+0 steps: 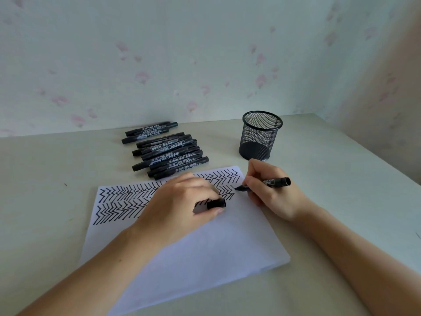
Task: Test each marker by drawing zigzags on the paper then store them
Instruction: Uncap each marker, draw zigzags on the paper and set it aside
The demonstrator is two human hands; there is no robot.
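The right hand (271, 190) gripped an uncapped marker (264, 184), tip at the right end of the second zigzag row on the paper (205, 242), while the left hand (182, 201) pinched the cap (216, 203) and rested on the sheet. That resting hand probably risked smearing fresh ink. The mesh cup (260, 135) stood far right, apparently unfilled, the untested markers (168, 151) piled far left, so a tested one could easily get mixed in.

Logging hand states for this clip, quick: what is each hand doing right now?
Left hand: holds the marker cap, resting on the paper.
Right hand: grips the uncapped marker, tip at the zigzags.
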